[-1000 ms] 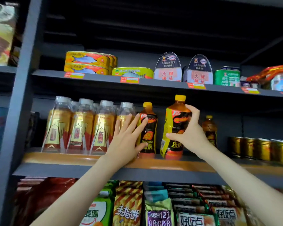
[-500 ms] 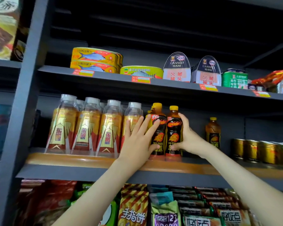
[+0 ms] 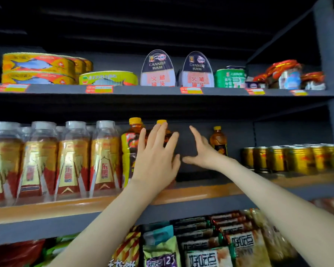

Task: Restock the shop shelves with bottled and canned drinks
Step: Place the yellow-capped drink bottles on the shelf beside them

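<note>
One dark grey shelving unit (image 3: 326, 54) fills the view, and its middle shelf (image 3: 201, 207), edged with an orange strip, carries the drinks. A row of clear bottles (image 3: 71, 157) with gold and red labels stands at the left end of it, and a block of gold cans (image 3: 289, 158) at the right end. On the shelf above sit flat fish tins (image 3: 39, 68) and two canned ham tins (image 3: 158, 70); below, snack packets (image 3: 206, 245) stand in rows. Both arms reach up from the lower edge to the middle shelf. The left hand (image 3: 156, 157) lies flat against the front of the second orange bottle (image 3: 169, 136), fingers (image 3: 158, 132) straight and slightly spread, their tips reaching its yellow cap (image 3: 161, 121); none of them curls round the bottle. That bottle stands upright just beside the first orange bottle (image 3: 128, 151) on its left, which in turn stands just beside the last clear bottle. The right hand (image 3: 202, 153) is held in the gap to the right of the pair, apart from both, fingers straight and pointing up, thumb stretched leftward until its tip nearly meets the left thumb; it holds nothing. Beside that hand, further back on the shelf, a small lone bottle (image 3: 218, 139) with a yellow cap stands upright.
</note>
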